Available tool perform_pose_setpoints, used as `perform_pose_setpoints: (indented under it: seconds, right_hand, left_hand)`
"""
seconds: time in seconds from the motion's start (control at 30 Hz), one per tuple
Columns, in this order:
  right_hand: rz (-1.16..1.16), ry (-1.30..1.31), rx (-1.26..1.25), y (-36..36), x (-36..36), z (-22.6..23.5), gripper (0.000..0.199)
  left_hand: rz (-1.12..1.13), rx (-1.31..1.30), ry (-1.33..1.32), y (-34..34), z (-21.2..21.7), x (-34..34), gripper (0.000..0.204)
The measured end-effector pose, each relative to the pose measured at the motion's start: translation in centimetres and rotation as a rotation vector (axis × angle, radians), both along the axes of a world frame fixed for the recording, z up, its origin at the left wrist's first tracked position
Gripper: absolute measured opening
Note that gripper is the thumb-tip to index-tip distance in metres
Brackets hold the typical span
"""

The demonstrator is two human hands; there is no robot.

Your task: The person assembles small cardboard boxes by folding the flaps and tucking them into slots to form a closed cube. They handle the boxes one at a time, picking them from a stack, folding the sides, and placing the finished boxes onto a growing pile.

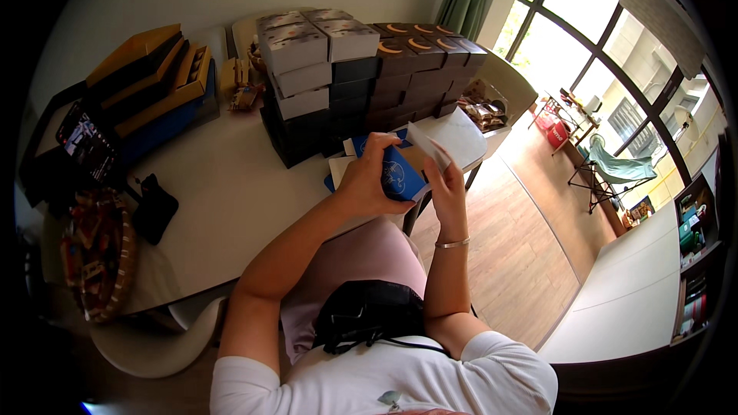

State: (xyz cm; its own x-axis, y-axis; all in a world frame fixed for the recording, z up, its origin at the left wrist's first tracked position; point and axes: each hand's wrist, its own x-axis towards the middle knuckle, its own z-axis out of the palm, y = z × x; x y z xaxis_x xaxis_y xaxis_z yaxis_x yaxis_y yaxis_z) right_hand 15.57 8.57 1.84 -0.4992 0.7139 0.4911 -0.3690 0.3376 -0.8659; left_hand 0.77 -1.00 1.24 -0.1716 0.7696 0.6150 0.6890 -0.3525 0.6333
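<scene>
Over the table's right edge, my left hand (364, 183) grips a small blue carton (403, 174) with a white line drawing on its side. The fingers wrap over its top and thumb side. My right hand (449, 204) is at the carton's other end, with thumb and fingers closed on a raised pale flap (427, 146). Whatever is inside the carton cannot be seen. Just beyond the hands, brown boxes with orange crescents (422, 45) stand stacked, beside a taller stack of grey-white boxes (296, 56) on black ones.
On the white table (211, 207) at left are a lit screen (86, 141), a black pouch (156, 211), a woven basket (121, 265) of small packets and yellow-black box trays (157, 81). A chair (165, 350) stands at the near left, a packet-filled container (486, 113) at right.
</scene>
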Motion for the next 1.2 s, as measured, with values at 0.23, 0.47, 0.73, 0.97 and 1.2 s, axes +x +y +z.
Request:
perform_pose_setpoints:
  seconds: [0.23, 0.47, 0.73, 0.97, 1.2]
  right_hand:
    - [-0.078, -0.102, 0.531, 0.5, -0.2, 0.4, 0.044]
    - [-0.185, -0.078, 0.374, 0.0, -1.2, 0.0, 0.031]
    - [-0.132, 0.080, 0.031, 0.3, -1.4, -0.8, 0.025]
    - [-0.115, 0.061, 0.132, 0.6, -1.8, -1.5, 0.025]
    - [-0.153, 0.054, 0.304, 1.0, -1.9, -1.6, 0.025]
  left_hand:
    - [0.041, -0.011, 0.002, 0.0, -0.1, -0.1, 0.107]
    - [0.263, 0.017, 0.060, 0.3, -0.7, 0.9, 0.111]
    - [0.349, 0.084, 0.136, 0.2, -0.9, 1.6, 0.105]
    - [0.372, 0.131, 0.197, 0.2, -0.8, 1.1, 0.102]
    - [0.366, 0.150, 0.189, 0.2, -0.5, 1.1, 0.102]
